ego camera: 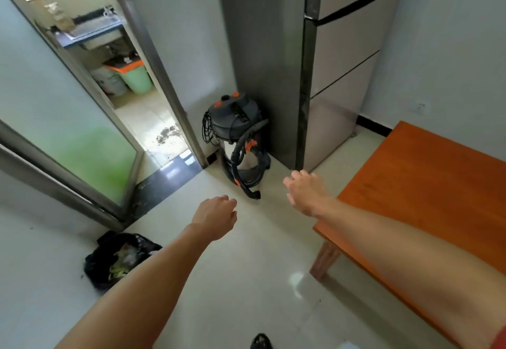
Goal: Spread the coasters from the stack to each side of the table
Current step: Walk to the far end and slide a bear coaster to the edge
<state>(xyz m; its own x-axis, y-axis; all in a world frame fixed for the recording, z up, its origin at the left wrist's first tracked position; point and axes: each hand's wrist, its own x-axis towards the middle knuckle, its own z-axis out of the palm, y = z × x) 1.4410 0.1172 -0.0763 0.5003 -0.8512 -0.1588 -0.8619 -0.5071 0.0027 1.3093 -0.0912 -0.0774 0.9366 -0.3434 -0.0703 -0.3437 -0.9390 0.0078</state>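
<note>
Table (pixel 427 184): right side, beside the wall.
Refrigerator (pixel 342 61): behind the table.
Vacuum cleaner (pixel 238 140): left of the refrigerator, on the floor.
Doorway (pixel 131 88): left of the vacuum cleaner.
Rubbish bag (pixel 120 258): lower left, on the floor.

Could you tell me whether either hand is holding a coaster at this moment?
No, the left hand and the right hand are both empty, held out above the floor beside the wooden table, with no coaster in view.

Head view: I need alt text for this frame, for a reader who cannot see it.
Two bare forearms reach forward over a pale tiled floor, the left hand and right hand both empty. An orange wooden table stands at right with no coasters visible on it. Ahead are a canister vacuum, a fridge and an open doorway.
</note>
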